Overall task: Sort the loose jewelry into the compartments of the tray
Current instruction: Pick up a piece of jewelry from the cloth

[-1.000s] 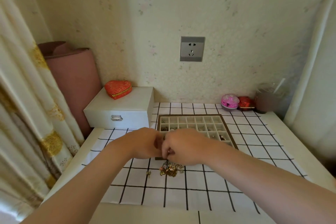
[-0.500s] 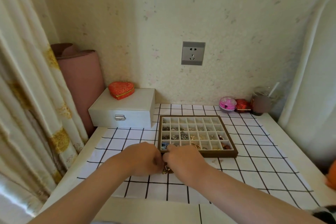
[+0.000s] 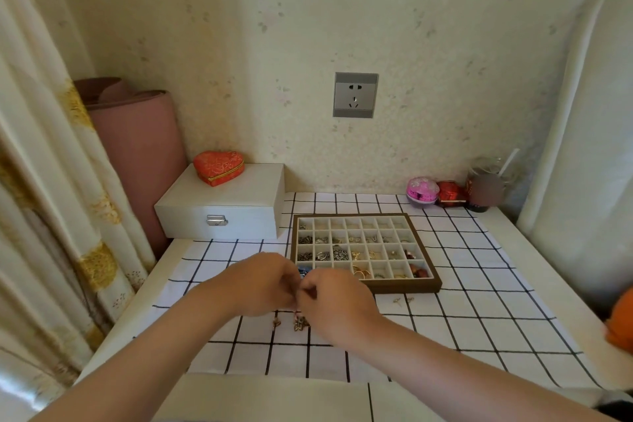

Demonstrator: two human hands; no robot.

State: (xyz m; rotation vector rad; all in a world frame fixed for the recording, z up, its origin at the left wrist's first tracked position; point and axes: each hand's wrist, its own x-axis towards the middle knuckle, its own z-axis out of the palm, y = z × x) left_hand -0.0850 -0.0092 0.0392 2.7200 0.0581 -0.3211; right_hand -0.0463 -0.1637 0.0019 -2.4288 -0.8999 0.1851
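Note:
A brown tray [image 3: 404, 286] with many small white compartments lies on the checked cloth; several compartments hold rings, beads and metal pieces. My left hand [image 3: 260, 284] and my right hand [image 3: 337, 301] meet fingertip to fingertip in front of the tray's near left corner, fingers curled, pinching a small piece that their fingers hide. Below them a little heap of loose jewelry [image 3: 298, 323] lies on the cloth, partly covered by my right hand. Two tiny earrings [image 3: 402, 300] lie in front of the tray.
A white jewelry box [image 3: 222, 209] with a red heart-shaped case [image 3: 218, 167] stands at the back left. A pink round case [image 3: 422, 191], a red case [image 3: 450, 193] and a cup [image 3: 484, 190] stand at the back right. A curtain hangs at left; an orange object [image 3: 621, 322] at right.
The view has tilted up and back, so the whole tray now shows. Both hands stay joined over the heap, a little nearer the tray's front corner.

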